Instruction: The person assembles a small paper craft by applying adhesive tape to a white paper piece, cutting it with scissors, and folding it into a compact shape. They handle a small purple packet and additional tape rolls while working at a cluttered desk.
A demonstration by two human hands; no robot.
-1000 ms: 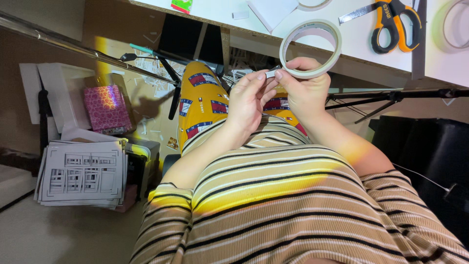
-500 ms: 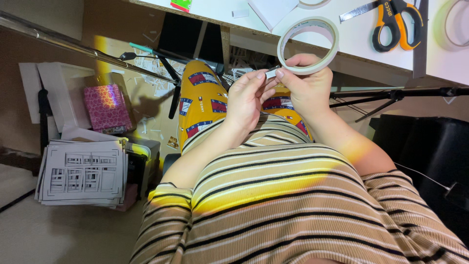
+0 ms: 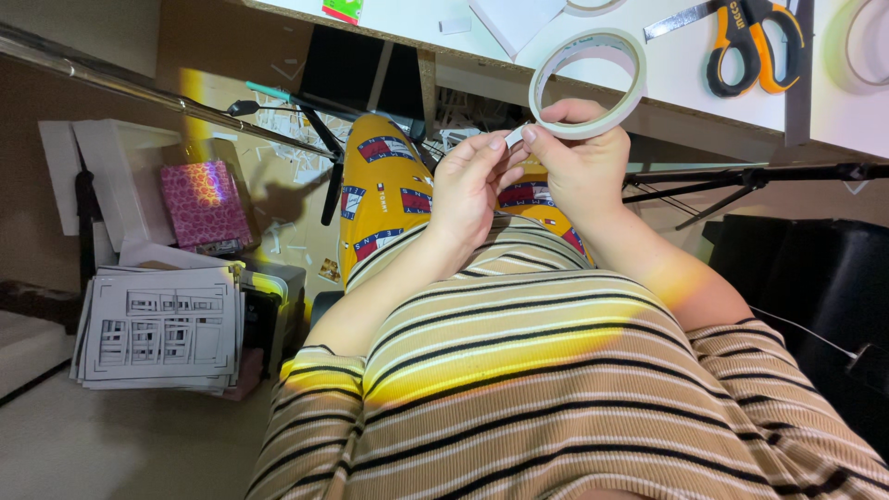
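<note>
While both hands meet in the upper middle of the frame, the right hand (image 3: pixel 583 171) curls its fingers closed around the lower rim of a roll of white tape (image 3: pixel 587 81), thumb pressed on the near edge. The left hand (image 3: pixel 468 185) sits just beside it, fingers bent inward and nearly closed, with thumb and forefinger pinching the loose tape end (image 3: pixel 515 136) that sticks out from the roll's lower left edge. So the roll stands upright above the right hand's fingers, its open ring facing the camera, and touches the left fingertips only through that short free end.

Behind the roll, along the upper right of the frame, runs a white tabletop (image 3: pixel 667 65) carrying orange-handled scissors (image 3: pixel 741 32) and another tape roll (image 3: pixel 866 42) at the far right edge. Below, a striped shirt (image 3: pixel 556 389) fills the lower frame. At left, a stack of printed sheets (image 3: pixel 157 329) rests near a pink patterned box (image 3: pixel 204 204).
</note>
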